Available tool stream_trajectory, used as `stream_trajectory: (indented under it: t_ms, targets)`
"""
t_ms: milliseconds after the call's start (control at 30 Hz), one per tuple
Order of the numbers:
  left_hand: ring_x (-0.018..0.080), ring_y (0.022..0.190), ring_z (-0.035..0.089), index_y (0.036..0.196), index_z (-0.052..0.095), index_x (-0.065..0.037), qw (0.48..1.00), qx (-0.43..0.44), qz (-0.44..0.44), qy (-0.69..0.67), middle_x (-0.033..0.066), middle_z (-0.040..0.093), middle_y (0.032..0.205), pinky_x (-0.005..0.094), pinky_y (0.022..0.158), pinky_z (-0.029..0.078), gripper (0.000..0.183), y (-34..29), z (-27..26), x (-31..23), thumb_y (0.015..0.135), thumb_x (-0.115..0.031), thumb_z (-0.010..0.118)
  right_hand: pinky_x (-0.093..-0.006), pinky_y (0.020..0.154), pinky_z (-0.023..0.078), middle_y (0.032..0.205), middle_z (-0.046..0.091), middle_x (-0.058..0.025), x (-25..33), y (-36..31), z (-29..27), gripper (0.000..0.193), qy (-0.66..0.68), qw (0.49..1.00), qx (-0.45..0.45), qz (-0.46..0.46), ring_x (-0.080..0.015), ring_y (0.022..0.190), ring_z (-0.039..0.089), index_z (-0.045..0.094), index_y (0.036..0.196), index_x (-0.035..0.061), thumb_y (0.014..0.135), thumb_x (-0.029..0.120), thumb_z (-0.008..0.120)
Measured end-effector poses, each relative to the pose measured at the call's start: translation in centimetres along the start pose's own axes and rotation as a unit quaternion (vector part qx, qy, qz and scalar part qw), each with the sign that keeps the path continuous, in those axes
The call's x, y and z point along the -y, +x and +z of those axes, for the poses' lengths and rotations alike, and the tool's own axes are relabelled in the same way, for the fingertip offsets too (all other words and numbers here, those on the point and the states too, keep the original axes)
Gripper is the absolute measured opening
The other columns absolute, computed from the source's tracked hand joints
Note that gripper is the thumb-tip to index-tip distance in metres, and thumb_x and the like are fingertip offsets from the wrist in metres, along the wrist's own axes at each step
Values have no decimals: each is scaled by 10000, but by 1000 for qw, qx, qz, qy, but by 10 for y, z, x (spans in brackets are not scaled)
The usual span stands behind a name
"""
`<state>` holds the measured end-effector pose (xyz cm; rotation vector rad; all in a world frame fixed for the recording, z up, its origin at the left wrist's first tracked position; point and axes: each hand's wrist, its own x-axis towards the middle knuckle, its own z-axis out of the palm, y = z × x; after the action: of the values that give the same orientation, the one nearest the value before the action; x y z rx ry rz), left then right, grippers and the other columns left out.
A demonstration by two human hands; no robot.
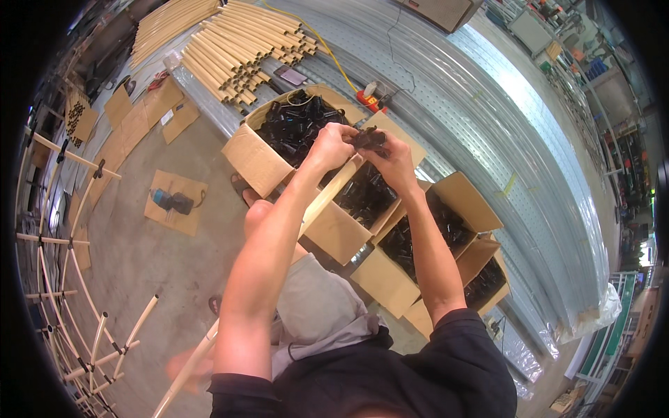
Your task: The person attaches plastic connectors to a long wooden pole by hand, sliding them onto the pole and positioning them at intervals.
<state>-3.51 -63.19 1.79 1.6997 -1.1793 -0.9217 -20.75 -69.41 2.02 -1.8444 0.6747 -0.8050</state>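
Observation:
Both hands meet over the open cartons, around a dark pipe connector (370, 140) at the upper end of a long cream pipe (324, 200). My left hand (334, 144) pinches the connector from the left. On the other side, my right hand (394, 161) has its fingers closed on it. Whether the connector sits fully on the pipe end is hidden by the fingers. The pipe slants down to the lower left, passing under my left forearm. Beneath the hands, a cardboard box (256, 161) is filled with black connectors (296, 125).
More cartons (385, 282) of black parts stand to the right. Bundled cream pipes (244, 49) lie at the back on stacked, plastic-wrapped metal sheets (502, 104), near a red power strip (371, 102). A jointed pipe frame (90, 362) stands at left. Cardboard with a bottle (162, 198) lies on the floor.

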Motion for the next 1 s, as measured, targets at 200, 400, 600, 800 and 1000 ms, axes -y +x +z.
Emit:
stream_trajectory:
  t_ms: [200,400,600,800,1000]
  targets:
    - [203,1009,708,1245,638,86,1000,5,22,0,210,725,1134,314,883,553,430,9,13,2,817,69,601,-307,745,563,926,757,-97,-8,1,-4,330,-85,994,-35,-52,-162,813,711,674,1127,-18,835,91,784]
    - [210,1101,668,1332,571,83,995,36,-28,-93,201,693,1218,307,938,514,510,17,20,30,824,48,580,-296,719,539,907,754,-97,-16,-8,-1,307,-77,996,-35,-21,-144,796,690,682,1099,-19,842,114,782]
    - [208,1190,613,1443,461,58,969,80,-33,-231,190,600,1374,305,972,501,623,-10,12,45,847,-21,624,-274,734,539,918,750,-83,-20,-15,0,284,-5,999,-36,35,-127,813,688,685,1074,-24,862,135,784]
    - [194,1109,635,1496,388,0,939,165,-89,-289,150,584,1344,294,880,553,727,-55,6,28,863,-129,723,-269,757,554,938,750,-81,-34,-17,-7,277,-8,998,-36,47,-121,865,697,690,1072,-30,863,127,783]
    - [175,855,694,1481,408,-10,965,108,-67,-231,147,689,1118,304,677,566,771,-40,20,38,789,-84,741,-272,779,562,956,746,-75,-23,-18,-7,278,-12,999,-31,25,-118,870,694,696,1100,-27,866,104,770]
